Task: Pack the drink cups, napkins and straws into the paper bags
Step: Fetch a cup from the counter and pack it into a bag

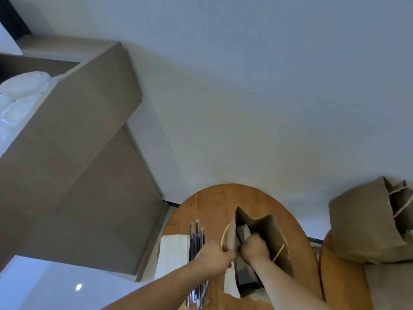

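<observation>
Pinching paper bag [270, 229] rim with left hand [214, 253], gripping a dark item [243, 232] inside with right hand [254, 246]; pull mouth wide, lower straight.

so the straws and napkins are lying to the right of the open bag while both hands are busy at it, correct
Not quite. The head view shows the straws and napkins lying to the left of the open bag, not the right. The rest holds: the left hand grips the bag's edge and the right hand reaches inside.
</observation>
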